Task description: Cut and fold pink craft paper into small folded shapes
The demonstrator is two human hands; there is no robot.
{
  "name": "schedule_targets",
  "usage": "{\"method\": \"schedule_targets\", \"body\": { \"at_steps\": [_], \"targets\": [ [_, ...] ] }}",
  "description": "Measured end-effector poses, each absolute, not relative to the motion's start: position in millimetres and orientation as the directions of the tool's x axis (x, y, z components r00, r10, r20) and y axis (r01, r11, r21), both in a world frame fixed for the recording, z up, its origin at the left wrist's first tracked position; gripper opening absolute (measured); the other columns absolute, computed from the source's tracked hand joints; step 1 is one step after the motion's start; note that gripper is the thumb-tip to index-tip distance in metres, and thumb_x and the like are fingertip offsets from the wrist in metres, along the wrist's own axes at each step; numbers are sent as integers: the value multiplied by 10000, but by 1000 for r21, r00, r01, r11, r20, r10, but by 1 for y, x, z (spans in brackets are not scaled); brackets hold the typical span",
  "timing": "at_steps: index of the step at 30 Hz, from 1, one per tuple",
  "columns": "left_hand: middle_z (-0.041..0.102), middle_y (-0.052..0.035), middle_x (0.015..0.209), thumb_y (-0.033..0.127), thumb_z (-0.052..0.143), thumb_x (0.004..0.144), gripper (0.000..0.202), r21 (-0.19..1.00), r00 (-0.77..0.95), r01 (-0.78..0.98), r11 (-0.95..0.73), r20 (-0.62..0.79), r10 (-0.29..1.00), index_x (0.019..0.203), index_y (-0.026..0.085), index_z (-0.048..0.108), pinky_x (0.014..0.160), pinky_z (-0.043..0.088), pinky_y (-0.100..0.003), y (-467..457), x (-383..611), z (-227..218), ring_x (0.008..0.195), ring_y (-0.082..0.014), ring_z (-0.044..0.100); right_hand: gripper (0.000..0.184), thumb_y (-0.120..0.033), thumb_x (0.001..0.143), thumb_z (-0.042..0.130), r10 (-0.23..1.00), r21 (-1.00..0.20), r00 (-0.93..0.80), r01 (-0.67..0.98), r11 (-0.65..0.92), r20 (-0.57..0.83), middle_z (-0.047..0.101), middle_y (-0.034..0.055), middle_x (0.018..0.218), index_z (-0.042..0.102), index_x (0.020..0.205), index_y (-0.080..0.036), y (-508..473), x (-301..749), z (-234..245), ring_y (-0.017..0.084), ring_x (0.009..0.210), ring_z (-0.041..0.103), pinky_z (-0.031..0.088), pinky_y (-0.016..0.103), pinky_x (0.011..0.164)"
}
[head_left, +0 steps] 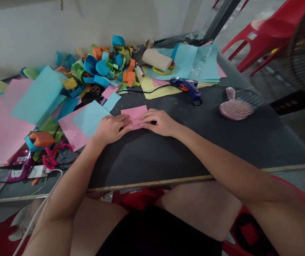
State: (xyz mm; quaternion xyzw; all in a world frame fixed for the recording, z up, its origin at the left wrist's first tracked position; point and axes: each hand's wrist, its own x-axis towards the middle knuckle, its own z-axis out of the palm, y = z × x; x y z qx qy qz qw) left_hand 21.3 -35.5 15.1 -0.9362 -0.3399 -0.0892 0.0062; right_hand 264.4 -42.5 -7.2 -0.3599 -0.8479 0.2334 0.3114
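both hands flat on pink paper (fingers pressing fold).

Both hands press down on a pink paper sheet lying on the dark worktop: the left hand covers its near left edge, the right hand its right edge, fingertips close together. Just left lie a light blue sheet and larger pink sheets. Behind sits a heap of folded coloured paper pieces. A blue glue gun and a pink hairbrush lie to the right.
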Motion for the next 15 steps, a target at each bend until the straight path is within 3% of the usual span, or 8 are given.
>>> {"method": "schedule_targets", "body": {
  "at_steps": [4,7,9,12,15],
  "targets": [
    [683,-84,1239,406,348,992,442,70,719,670,-739,183,670,1200,179,665,850,534,-353,-38,26,14,1059,-235,682,392,-481,917,537,816,-689,-513,491,533,266,713,62,789,734,745,-190,-44,261,-5,171,738,598,451,330,731],
    [689,-68,1231,405,419,970,392,144,704,670,-729,191,684,1172,191,678,872,536,-365,-36,27,11,1056,-233,685,325,-432,822,678,923,-756,-315,543,365,220,721,63,826,736,1010,-173,-47,258,-5,156,673,585,447,309,666],
    [682,-71,1243,382,441,964,363,176,684,679,-713,201,701,1134,192,699,899,536,-386,-35,27,9,1085,-243,676,340,-372,798,704,955,-777,-220,558,291,200,732,68,853,725,1071,-171,-48,255,-5,157,676,601,453,304,661],
    [673,-70,1258,338,454,960,330,214,664,689,-692,195,722,1112,205,715,922,539,-405,-36,28,10,1130,-252,657,177,-312,810,678,950,-752,-253,586,300,182,736,64,829,762,896,-183,-49,255,-4,164,701,621,457,310,685],
    [654,-47,1290,305,455,959,315,258,668,685,-681,152,729,1110,231,722,950,537,-398,-35,25,13,1179,-241,631,140,-300,773,712,900,-738,-400,554,385,170,732,51,825,764,855,-199,-48,263,0,165,721,624,459,316,704]
  ]
}}
